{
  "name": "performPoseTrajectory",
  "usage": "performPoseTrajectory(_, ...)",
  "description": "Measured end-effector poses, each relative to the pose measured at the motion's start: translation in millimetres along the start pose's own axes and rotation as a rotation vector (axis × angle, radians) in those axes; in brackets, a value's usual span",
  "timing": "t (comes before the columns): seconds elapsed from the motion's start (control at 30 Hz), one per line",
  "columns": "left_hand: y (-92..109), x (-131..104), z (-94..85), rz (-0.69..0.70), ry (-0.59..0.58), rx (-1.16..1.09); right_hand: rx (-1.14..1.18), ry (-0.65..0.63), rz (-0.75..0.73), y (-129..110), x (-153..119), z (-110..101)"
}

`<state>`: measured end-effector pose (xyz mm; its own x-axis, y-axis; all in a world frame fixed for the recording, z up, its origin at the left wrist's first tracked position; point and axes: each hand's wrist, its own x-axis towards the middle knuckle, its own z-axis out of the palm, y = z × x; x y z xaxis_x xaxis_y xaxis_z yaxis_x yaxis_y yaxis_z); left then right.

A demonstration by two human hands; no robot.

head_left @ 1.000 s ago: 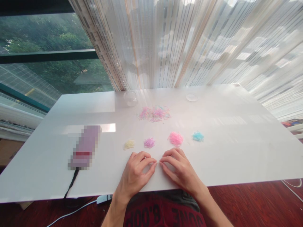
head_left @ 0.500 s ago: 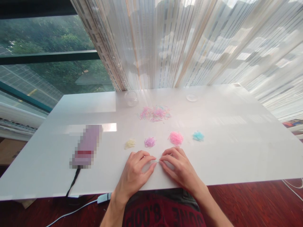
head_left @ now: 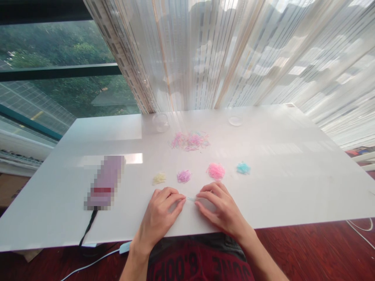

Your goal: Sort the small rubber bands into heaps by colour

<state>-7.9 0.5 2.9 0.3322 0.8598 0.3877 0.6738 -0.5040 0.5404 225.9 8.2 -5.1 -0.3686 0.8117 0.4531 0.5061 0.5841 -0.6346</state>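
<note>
My left hand [head_left: 162, 210] is pinched, thumb against forefinger, at one end of a thin pale blue-green rubber band [head_left: 191, 199]. At the band's other end is my right hand [head_left: 221, 205], its thumb and forefinger slightly apart; whether they touch the band is hard to see. Beyond my hands lie small piles of similar bands: yellow [head_left: 159, 178], purple [head_left: 184, 176], pink [head_left: 216, 171] and blue [head_left: 243, 168]. Farther back spreads a loose heap of mixed-colour bands [head_left: 190, 140].
A clear round container [head_left: 161, 123] and a clear lid-like disc [head_left: 235, 120] are at the back of the white table [head_left: 293, 187]. To the left lies a blurred purple object [head_left: 107, 181] with a black strap. A curtain [head_left: 187, 54] hangs behind the table.
My left hand has moved left, away from the right, so more of the pale band shows between them. The right thumb and forefinger have parted a little. The view has shifted slightly.
</note>
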Motion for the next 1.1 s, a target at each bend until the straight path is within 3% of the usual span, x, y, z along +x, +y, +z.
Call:
performPoseTrajectory(0.2,12.4,9.3,8.7,0.031,0.061,-0.106,0.03,0.012,-0.024,-0.7,-1.1,-1.6)
performPoseTrajectory(0.4,10.9,11.6,17.1,0.031,0.042,-0.163,0.002,0.028,-0.04,-0.5,-0.2,-0.8)
performPoseTrajectory(1.1,8.9,10.4,17.0,-0.054,-0.022,-0.226,0.06,0.108,-0.016,0.5,1.1,-0.6)
